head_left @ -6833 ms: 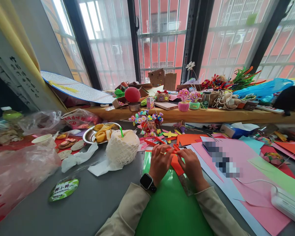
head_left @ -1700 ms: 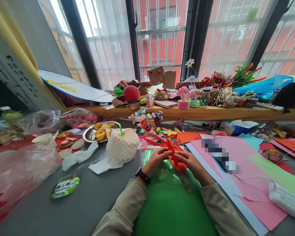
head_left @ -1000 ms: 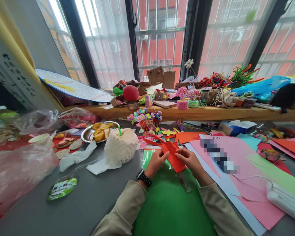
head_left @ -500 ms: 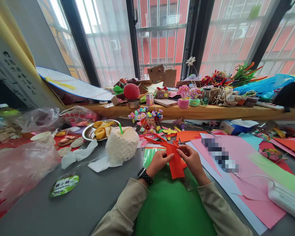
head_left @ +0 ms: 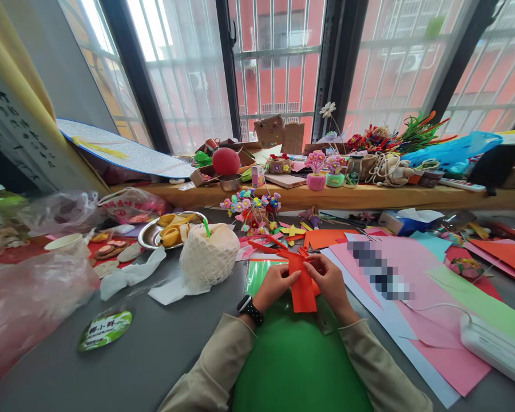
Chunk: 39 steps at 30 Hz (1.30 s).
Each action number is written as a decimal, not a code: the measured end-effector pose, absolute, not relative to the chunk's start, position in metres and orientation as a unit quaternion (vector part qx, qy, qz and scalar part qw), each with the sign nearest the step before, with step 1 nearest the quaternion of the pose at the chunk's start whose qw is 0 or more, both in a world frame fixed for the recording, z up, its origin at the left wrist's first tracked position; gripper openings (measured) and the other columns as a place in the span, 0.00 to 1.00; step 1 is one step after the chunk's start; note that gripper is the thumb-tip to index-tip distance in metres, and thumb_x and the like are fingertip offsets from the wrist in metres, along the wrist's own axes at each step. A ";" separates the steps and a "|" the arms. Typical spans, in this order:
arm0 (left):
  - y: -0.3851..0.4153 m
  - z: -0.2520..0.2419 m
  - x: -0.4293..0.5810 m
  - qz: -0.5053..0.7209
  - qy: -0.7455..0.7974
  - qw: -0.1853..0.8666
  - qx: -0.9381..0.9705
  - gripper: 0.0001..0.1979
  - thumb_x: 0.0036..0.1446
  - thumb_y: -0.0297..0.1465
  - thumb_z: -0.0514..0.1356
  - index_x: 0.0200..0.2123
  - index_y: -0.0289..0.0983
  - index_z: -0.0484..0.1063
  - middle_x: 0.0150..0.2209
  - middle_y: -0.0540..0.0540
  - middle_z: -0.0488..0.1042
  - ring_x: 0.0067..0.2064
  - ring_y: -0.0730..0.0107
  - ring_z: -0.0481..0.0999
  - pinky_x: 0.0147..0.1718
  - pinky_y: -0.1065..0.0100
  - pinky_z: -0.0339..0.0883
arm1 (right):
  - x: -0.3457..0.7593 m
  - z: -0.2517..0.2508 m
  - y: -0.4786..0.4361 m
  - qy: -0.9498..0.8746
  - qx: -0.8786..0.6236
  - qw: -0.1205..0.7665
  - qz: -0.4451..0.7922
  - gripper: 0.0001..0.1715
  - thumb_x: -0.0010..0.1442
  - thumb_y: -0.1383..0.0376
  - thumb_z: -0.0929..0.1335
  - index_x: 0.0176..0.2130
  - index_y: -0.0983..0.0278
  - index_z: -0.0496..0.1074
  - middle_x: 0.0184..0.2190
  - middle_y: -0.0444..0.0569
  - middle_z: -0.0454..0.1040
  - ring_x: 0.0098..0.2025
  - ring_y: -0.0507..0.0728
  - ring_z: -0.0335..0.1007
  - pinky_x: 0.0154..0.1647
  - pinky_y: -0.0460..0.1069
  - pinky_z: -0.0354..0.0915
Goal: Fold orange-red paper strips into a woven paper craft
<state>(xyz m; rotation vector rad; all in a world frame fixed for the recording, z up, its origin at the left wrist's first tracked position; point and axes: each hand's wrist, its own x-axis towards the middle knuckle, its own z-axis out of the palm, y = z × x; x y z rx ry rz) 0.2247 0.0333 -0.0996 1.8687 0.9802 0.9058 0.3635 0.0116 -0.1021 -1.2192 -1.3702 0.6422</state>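
Note:
Both hands grip a folded strip of orange-red paper (head_left: 302,290) above a green mat (head_left: 298,366). My left hand (head_left: 276,284) pinches its left edge between thumb and fingers, with a dark watch on the wrist. On the upper right edge of the strip, the fingers of my right hand (head_left: 327,279) are closed. A clear ruler (head_left: 325,323) lies on the mat, partly behind the right wrist. More orange-red paper pieces (head_left: 269,246) lie just beyond the fingertips.
Left of the hands stands a coconut in white netting (head_left: 209,256), beside a metal bowl of banana peels (head_left: 152,233). A bunch of small craft flowers (head_left: 254,207) is behind. Large pink paper sheets (head_left: 429,297) and a white power strip (head_left: 498,349) are at right.
The whole view has shifted slightly, so the scene sits a little further left. Both hands keep their hold on the orange-red paper with barely any movement.

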 end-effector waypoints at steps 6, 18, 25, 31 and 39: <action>0.034 -0.098 0.225 0.368 0.397 0.445 0.713 0.16 0.46 0.39 0.50 0.24 0.31 0.67 0.23 0.49 0.66 0.25 0.75 0.62 0.23 0.75 0.56 | 0.361 -0.098 0.007 -0.634 -0.505 0.556 0.186 0.10 0.50 0.63 0.61 0.33 0.63 0.67 0.28 0.48 0.69 0.29 0.53 0.65 0.31 0.47 0.62; 0.038 -0.098 0.225 0.412 0.392 0.497 0.655 0.17 0.45 0.41 0.51 0.25 0.31 0.67 0.23 0.50 0.65 0.25 0.76 0.62 0.25 0.75 0.56 | 0.363 -0.106 0.012 -0.732 -0.477 0.485 0.032 0.20 0.49 0.72 0.60 0.43 0.59 0.65 0.32 0.48 0.65 0.36 0.54 0.61 0.37 0.49 0.60; 0.038 -0.098 0.226 0.445 0.393 0.502 0.629 0.16 0.44 0.39 0.54 0.27 0.29 0.68 0.24 0.48 0.67 0.25 0.75 0.63 0.24 0.75 0.57 | 0.363 -0.106 0.012 -0.755 -0.475 0.453 0.017 0.25 0.47 0.75 0.59 0.44 0.57 0.64 0.35 0.48 0.64 0.38 0.55 0.59 0.40 0.51 0.59; 0.038 -0.099 0.224 0.449 0.394 0.510 0.619 0.17 0.44 0.40 0.54 0.29 0.30 0.69 0.26 0.46 0.69 0.28 0.72 0.65 0.26 0.73 0.58 | 0.362 -0.106 0.012 -0.754 -0.466 0.462 0.039 0.26 0.46 0.76 0.58 0.44 0.57 0.65 0.36 0.48 0.64 0.40 0.55 0.58 0.41 0.51 0.58; 0.036 -0.097 0.224 0.418 0.389 0.495 0.655 0.17 0.45 0.40 0.53 0.29 0.30 0.69 0.26 0.47 0.69 0.26 0.73 0.65 0.25 0.74 0.58 | 0.364 -0.092 0.008 -0.668 -0.478 0.536 0.193 0.14 0.51 0.66 0.59 0.37 0.62 0.69 0.35 0.49 0.67 0.38 0.54 0.62 0.34 0.47 0.60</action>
